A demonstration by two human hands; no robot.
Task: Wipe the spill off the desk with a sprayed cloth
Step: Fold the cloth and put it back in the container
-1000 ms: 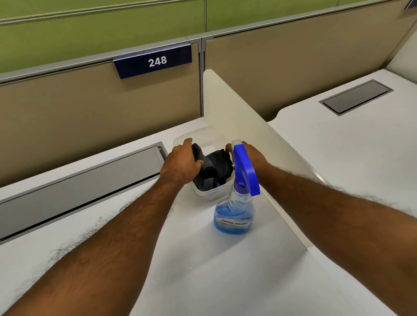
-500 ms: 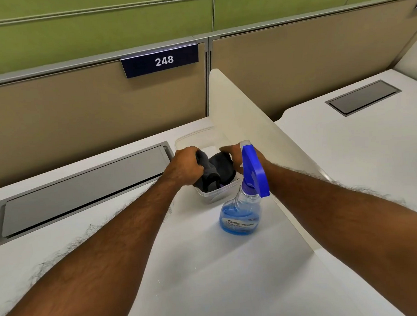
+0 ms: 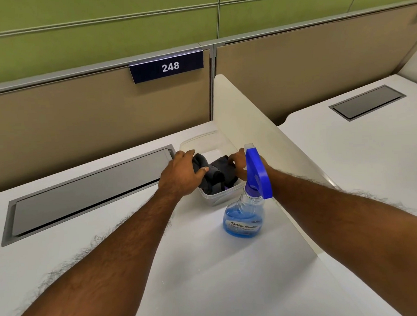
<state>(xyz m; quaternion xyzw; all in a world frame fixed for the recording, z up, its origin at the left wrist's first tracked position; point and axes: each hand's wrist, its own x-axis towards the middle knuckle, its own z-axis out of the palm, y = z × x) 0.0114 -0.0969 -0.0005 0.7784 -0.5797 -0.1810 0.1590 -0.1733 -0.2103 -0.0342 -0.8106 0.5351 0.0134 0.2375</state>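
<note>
Hands barely shifted: left hand [image 3: 179, 176] grips cloth [image 3: 214, 178] in tub [image 3: 201, 140]; right hand [image 3: 238, 165] grip unclear.

The spray bottle [image 3: 244, 216] stands just in front of the tub [image 3: 217, 199], barring a straight reach; the divider [image 3: 254, 136] walls off the right; the partition [image 3: 92, 120] closes the back; bare desk [image 3: 209, 278] lies open leftward and nearer.

The left hand [image 3: 179, 177] grips a dark cloth [image 3: 214, 177] in a clear container [image 3: 217, 199]; the right hand [image 3: 239, 167] is at its rim, behind a blue spray bottle [image 3: 245, 216].
</note>
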